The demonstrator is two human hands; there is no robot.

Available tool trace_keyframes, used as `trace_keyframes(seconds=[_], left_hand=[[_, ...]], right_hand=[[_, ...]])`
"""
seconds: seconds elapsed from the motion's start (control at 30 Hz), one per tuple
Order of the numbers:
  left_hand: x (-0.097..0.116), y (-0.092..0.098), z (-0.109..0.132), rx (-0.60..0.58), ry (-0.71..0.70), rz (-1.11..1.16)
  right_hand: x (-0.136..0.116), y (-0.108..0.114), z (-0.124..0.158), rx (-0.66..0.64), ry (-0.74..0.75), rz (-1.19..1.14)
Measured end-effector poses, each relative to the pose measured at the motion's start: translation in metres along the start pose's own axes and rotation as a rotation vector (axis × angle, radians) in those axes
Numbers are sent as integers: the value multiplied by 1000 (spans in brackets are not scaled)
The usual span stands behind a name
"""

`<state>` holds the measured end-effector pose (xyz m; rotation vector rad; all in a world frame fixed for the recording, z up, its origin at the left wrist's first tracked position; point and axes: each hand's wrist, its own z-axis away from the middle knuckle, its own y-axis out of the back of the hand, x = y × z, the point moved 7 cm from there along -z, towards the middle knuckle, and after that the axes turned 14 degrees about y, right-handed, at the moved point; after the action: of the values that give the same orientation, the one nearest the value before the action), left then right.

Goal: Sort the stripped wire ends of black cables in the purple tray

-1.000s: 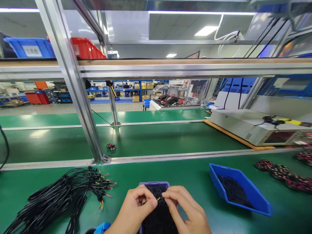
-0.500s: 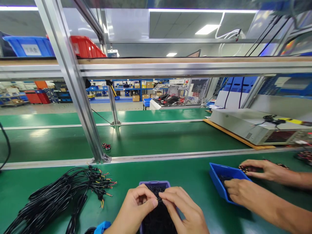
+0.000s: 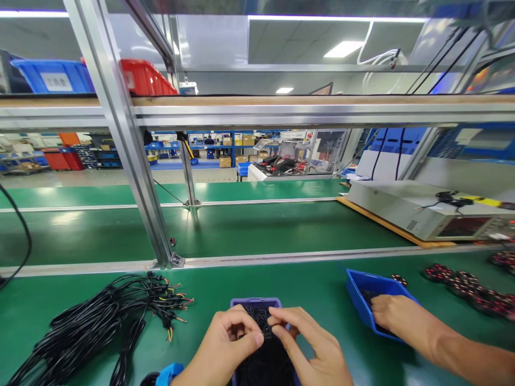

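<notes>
My left hand [image 3: 230, 343] is closed in a pinch, thumb against forefinger, above a purple-blue bin [image 3: 256, 302]. My right hand [image 3: 311, 343] also pinches, a little to the right over the same bin. Whatever sits between the fingertips of either hand is too small and dark to name. Inside the bin lies a heap of small black pieces [image 3: 259, 317]. To the left rests a bundle of black cables [image 3: 92, 316] with red, yellow and bare wire ends.
A co-worker's hand [image 3: 396, 316] reaches into a blue bin [image 3: 354, 289] at right. Beyond it lie several round copper-and-black parts [image 3: 462, 284]. An aluminium post [image 3: 129, 145] rises at left from the green bench [image 3: 261, 273]. A grey instrument [image 3: 418, 209] stands back right.
My fingertips have moved slightly apart, the right hand shifting right. The co-worker's other hand has left the view, uncovering the round parts. Fewer small parts show beside the post.
</notes>
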<state>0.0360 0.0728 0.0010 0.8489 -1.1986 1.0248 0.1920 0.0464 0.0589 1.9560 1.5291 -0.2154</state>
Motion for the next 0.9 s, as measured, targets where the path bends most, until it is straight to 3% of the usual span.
trace_keyframes(seconds=[0.3, 0.63, 0.9], left_hand=[[-3, 1, 1, -12, -7, -18], [0, -3, 1, -52, 41, 120], [11, -7, 13, -135, 12, 145]], right_hand=[[3, -5, 1, -15, -35, -46], [-10, -9, -2, -64, 128, -18], [-1, -15, 1, -87, 7, -57]])
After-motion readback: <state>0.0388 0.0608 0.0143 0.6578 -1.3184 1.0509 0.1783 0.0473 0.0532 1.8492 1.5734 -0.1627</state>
